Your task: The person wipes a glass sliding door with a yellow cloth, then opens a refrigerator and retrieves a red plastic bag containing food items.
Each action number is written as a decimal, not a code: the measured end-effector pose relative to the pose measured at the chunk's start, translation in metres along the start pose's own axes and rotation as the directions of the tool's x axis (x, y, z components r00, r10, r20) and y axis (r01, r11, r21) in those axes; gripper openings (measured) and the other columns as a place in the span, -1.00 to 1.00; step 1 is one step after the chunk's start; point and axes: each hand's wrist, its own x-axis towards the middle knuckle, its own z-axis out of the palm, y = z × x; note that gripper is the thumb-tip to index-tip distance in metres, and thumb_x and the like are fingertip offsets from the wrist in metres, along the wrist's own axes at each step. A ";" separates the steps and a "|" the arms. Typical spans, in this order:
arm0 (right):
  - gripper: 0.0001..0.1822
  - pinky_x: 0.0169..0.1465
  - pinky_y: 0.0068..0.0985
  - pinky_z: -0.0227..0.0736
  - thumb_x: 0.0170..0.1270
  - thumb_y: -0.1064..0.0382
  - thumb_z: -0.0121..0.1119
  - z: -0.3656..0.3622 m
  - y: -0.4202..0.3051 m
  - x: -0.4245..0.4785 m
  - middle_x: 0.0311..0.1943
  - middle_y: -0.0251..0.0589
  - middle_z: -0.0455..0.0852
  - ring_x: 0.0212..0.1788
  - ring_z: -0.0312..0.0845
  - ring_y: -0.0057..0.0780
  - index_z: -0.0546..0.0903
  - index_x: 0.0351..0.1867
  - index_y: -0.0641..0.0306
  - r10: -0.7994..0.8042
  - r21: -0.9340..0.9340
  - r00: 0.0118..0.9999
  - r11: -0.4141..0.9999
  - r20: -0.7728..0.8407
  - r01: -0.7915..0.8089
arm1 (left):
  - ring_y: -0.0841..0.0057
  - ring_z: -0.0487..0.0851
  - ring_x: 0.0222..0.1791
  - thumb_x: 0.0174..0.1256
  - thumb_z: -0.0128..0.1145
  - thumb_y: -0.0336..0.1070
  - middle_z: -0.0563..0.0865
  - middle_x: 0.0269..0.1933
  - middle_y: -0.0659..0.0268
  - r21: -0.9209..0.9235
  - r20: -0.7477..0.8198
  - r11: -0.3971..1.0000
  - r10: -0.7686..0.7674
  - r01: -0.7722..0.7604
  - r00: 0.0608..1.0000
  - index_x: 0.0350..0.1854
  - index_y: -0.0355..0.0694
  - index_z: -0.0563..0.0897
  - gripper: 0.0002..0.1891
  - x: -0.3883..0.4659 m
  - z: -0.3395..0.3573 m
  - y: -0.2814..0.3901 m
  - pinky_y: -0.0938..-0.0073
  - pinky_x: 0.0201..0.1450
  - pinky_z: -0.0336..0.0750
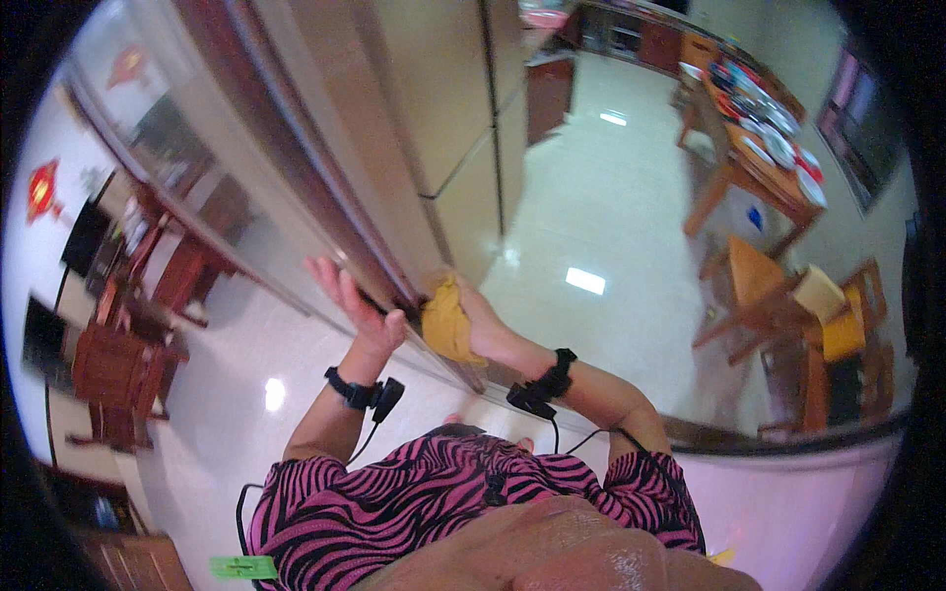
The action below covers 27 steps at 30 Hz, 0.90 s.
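Observation:
My right hand [484, 319] grips a bunched yellow cloth [446, 325] at the edge of a sliding door's brown frame [325, 185]. The cloth appears to be against the frame, though blur hides the exact contact. To the left of it, my left hand [360, 306] is raised with its fingers apart and nothing in it. It is in front of the glass door panel [244, 199]; whether the fingertips touch it, I cannot tell. Black straps with small devices and cables sit around both wrists.
Beyond the frame stands a tall beige cabinet or refrigerator [451, 96]. At right, a wooden dining table [761, 185] carries several dishes, with wooden chairs [754, 273] nearer me. Dark red wooden furniture [118, 362] stands at left. A floor track [702, 436] curves across the glossy tiles [621, 221].

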 end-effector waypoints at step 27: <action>-0.49 0.20 -0.42 0.47 0.50 0.18 -0.07 0.188 -0.169 0.024 0.15 -0.28 0.53 0.07 0.52 -0.49 0.29 0.42 0.27 -0.619 -0.387 0.579 0.431 0.530 0.815 | -0.36 -0.16 0.51 0.30 0.03 0.34 0.04 0.56 -0.04 -0.059 -0.068 0.998 -0.013 0.009 0.998 0.51 -0.13 0.15 -0.12 0.010 -0.004 0.022 -0.35 0.45 -0.18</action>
